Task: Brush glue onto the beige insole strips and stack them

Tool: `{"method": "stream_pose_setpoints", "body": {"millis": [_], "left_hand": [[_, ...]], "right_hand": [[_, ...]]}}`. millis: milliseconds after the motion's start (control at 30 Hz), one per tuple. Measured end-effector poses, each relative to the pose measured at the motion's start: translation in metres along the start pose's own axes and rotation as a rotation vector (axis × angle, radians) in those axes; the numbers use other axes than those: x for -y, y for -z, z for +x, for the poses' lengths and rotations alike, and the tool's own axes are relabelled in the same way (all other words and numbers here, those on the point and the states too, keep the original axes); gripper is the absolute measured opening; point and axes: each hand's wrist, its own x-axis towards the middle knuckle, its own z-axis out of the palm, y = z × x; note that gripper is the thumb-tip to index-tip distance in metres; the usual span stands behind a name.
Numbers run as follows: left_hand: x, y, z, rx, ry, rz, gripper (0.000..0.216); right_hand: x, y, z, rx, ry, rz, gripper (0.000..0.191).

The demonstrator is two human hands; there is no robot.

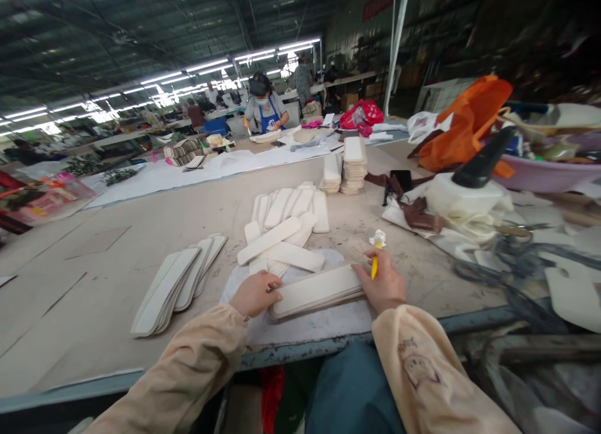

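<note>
**Bench stock, seated station**

1. Worktable (117,246): bare, scuffed top with a metal near edge.
2. White sheet (305,324): lies at the near edge, under item 5.
3. Loose heap of strips (286,227): cream-coloured, at 12 o'clock from item 5, just beyond it.
4. Fanned row of strips (178,284): at 9 o'clock from item 5, apart from it.
5. Stack of strips (317,290): lies flat on the white sheet between the two hands. Its long axis runs from 8 o'clock to 2 o'clock, with the right end farther away. Both hands touch it, and neither is clearly nearer.
6. White bottle (469,196): has a black nozzle and stands at 2 o'clock, well apart.
7. Scissors (511,258): at 3 o'clock, blurred.
8. Left hand (253,293): at the 8 o'clock end of the stack, knuckles up. The fingers are curled around that end and grasp it.
9. Right hand (382,284): at the 2 o'clock end, palm down, with the forefinger resting on the stack's corner. It is clenched on item 10.
10. Yellow-handled tool (374,268): held upright, with its white tip toward 12 o'clock.
</note>
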Motion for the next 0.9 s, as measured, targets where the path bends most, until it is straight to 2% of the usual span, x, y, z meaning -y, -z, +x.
{"method": "stream_pose_setpoints", "body": {"millis": [200, 500, 767, 900], "left_hand": [[-0.004, 0.000, -0.005, -0.033, -0.018, 0.016, 0.026], [-0.004, -0.004, -0.008, -0.083, -0.023, -0.020, 0.023], [-0.005, -0.001, -0.010, -0.093, -0.022, -0.052, 0.015], [0.000, 0.003, -0.014, -0.057, -0.004, -0.168, 0.030]], "right_hand": [[-0.002, -0.001, 0.000, 0.108, 0.003, 0.093, 0.030], [-0.005, -0.005, -0.004, 0.016, 0.043, 0.298, 0.034], [0.011, -0.002, -0.010, -0.062, 0.144, 0.666, 0.041], [0.020, 0.004, -0.011, -0.064, 0.169, 0.817, 0.044]]}}
